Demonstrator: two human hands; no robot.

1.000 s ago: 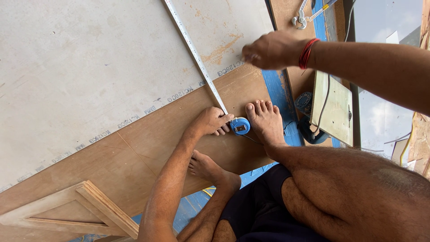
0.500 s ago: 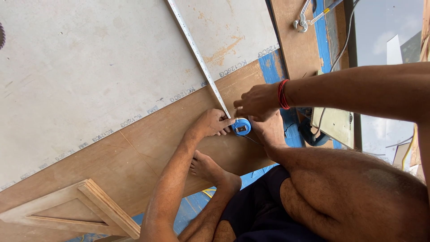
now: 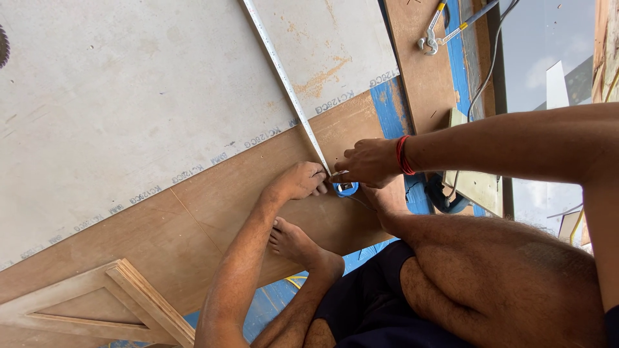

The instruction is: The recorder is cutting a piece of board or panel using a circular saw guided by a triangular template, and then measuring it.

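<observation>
Pale grey board (image 3: pixel 129 96) laid over brown plywood sheet (image 3: pixel 213 212); blue tape measure case (image 3: pixel 346 188) pinched by right hand (image 3: pixel 364 162), left hand (image 3: pixel 298 182) pressed flat, fingers curled, beside it.

Two hands: left hand (image 3: pixel 298 182), right hand (image 3: pixel 366 162); one tape measure (image 3: pixel 345 188); one pliers (image 3: pixel 433 32); one grey board (image 3: pixel 148 96).

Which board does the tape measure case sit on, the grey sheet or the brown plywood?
The brown plywood. The blue tape measure case rests there between both hands, below the grey sheet; only its white blade runs across the grey one.

Bright even daylight, soft shadows, sharp focus, slight edge distortion.
</observation>
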